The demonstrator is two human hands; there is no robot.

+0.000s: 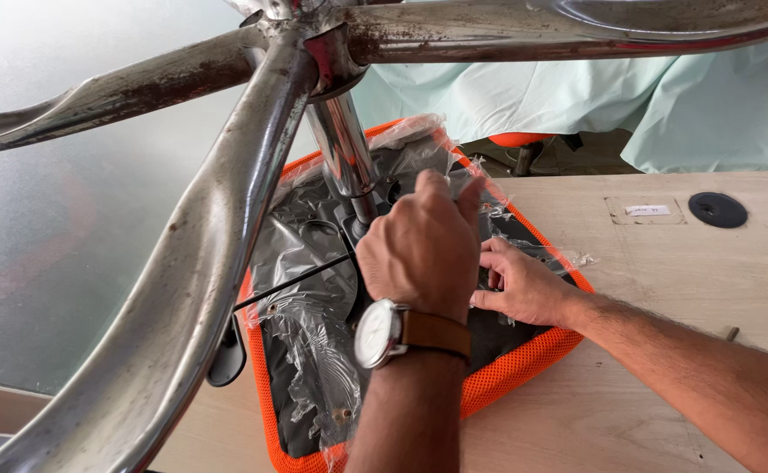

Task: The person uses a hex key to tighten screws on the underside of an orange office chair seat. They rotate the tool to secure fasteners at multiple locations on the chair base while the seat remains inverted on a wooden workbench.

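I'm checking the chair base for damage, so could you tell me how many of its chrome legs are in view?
3: one leg runs left, one comes down toward the camera at lower left, one runs right along the top. More may be hidden above the frame, past the hub.

Chrome chair legs (226, 228) overhead, crowding access

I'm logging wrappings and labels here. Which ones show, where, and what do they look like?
Clear plastic wrap: crinkled, torn, over the seat underside, under both hands.
Small white label: rectangular, under clear tape on the wooden table, beside a round black cap.
No screens or signs.
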